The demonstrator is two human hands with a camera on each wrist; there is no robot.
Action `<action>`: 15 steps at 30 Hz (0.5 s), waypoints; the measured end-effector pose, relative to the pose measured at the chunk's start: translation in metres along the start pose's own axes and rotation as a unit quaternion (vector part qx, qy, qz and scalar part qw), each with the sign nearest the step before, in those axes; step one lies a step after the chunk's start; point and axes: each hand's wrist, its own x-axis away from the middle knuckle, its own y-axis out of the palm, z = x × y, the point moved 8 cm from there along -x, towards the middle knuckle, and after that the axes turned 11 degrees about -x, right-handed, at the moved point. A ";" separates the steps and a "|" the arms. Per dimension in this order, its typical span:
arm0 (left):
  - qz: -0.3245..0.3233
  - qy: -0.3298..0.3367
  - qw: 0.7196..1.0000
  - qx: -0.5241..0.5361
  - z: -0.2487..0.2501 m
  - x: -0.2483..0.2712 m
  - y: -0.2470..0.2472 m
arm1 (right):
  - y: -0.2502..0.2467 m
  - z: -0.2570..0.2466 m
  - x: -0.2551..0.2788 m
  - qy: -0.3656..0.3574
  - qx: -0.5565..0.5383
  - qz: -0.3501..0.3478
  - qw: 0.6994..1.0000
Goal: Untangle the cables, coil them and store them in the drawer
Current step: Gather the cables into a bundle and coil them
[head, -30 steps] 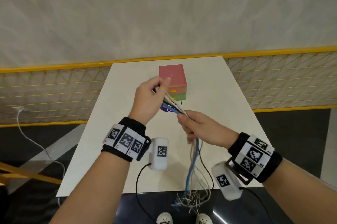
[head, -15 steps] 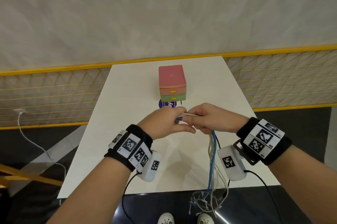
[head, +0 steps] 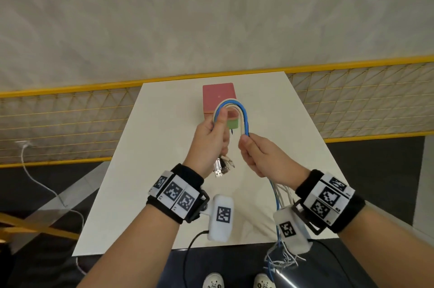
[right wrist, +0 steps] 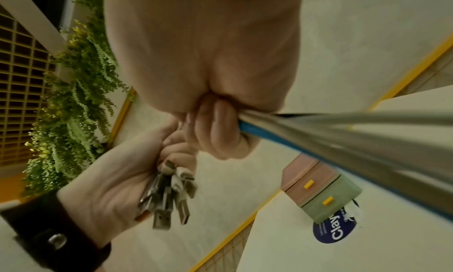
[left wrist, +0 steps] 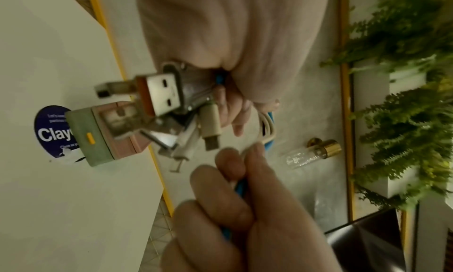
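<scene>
Head view: a second ago we pinched the cables [head: 231, 109] low and close together; now our left hand [head: 211, 142] has lifted, bending them into an arch before the drawer box [head: 218, 96] while our right hand [head: 260, 158] feeds slack over the bench [head: 145, 170]. We judge the first coil begun.

Left wrist: plugs [left wrist: 166, 94] dangle from the left grip; a sticker [left wrist: 52, 132] reads "Clay…".

Right wrist: fingers [right wrist: 220, 128] curl round the strands.

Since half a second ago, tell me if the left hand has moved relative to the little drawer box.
Yes. The left hand has risen away from the person toward the drawer box, its thumb now overlapping the box front, bending the cables into an arch.
</scene>
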 end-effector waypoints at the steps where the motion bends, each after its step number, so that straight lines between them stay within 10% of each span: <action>1: -0.007 0.001 1.000 -0.016 0.001 0.002 0.004 | 0.004 -0.002 -0.002 -0.009 0.017 -0.003 1.000; 7: 0.020 0.032 0.996 -0.084 0.006 0.006 0.006 | 0.015 -0.012 -0.014 -0.024 0.099 -0.017 0.995; 15: 0.232 0.033 0.964 -0.123 0.029 0.000 -0.050 | 0.035 -0.002 0.000 -0.015 0.019 -0.100 0.995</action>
